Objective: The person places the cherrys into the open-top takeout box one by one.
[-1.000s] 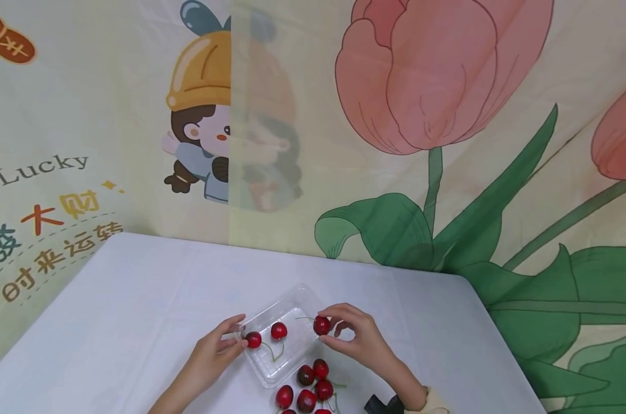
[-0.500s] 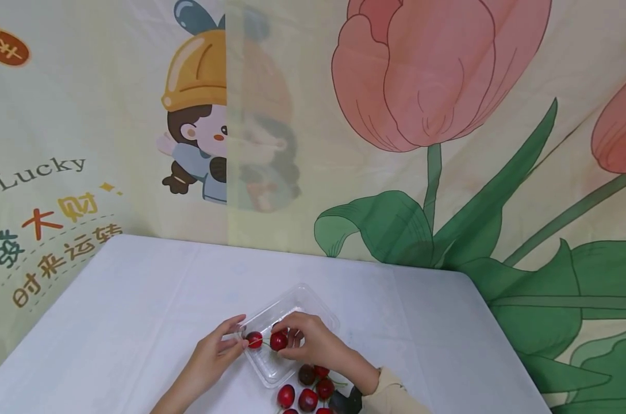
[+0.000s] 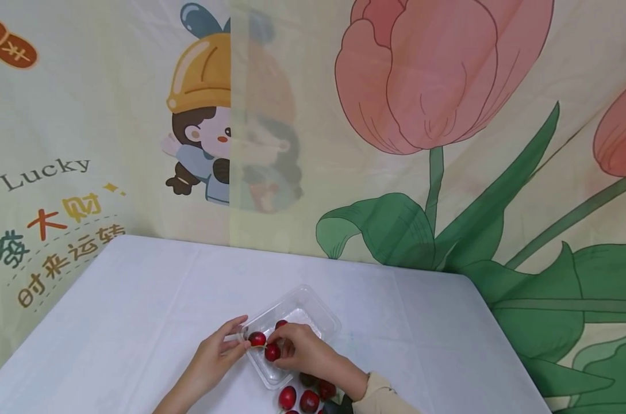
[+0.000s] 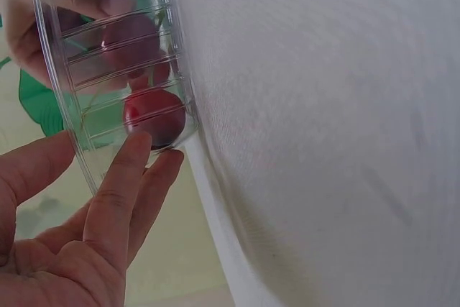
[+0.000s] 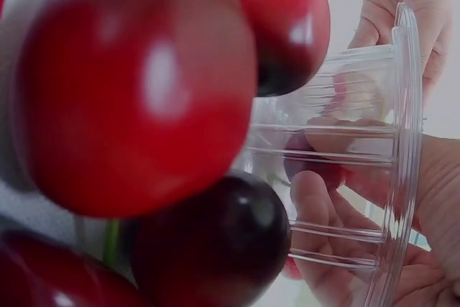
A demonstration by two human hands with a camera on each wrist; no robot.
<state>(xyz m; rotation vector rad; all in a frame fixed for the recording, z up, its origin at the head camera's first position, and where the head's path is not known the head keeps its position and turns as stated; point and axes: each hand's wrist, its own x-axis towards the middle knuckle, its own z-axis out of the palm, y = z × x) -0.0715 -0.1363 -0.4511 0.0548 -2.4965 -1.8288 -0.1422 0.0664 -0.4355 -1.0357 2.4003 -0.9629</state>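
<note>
Clear container [image 3: 298, 315] is sitting on the white table [image 3: 137, 316]; its centre is serving as clock origin, head view. Left hand [image 3: 214, 349] is gripping the 9 o'clock wall, thumb and fingers apart. Right hand [image 3: 310, 352] is pinching a cherry [image 3: 272, 352] inside, toward 8. Loose cherries [image 3: 309, 401] are lying outside, 5 to 6.

Table cover [image 3: 137, 322]: white cloth, beneath the grip, faintly creased
Hanging [image 3: 313, 172]: pale cream fabric beyond the grip, 1 vertical overlap
Tulips [image 3: 442, 75]: 2 printed, pink, right of the grip (both cropped by the view)
Cartoon figure [image 3: 201, 75]: yellow-hatted, beyond the grip, half veiled
Lettering [image 3: 46, 224]: "Lucky" and Chinese characters, left of the grip
Light: soft, even
</note>
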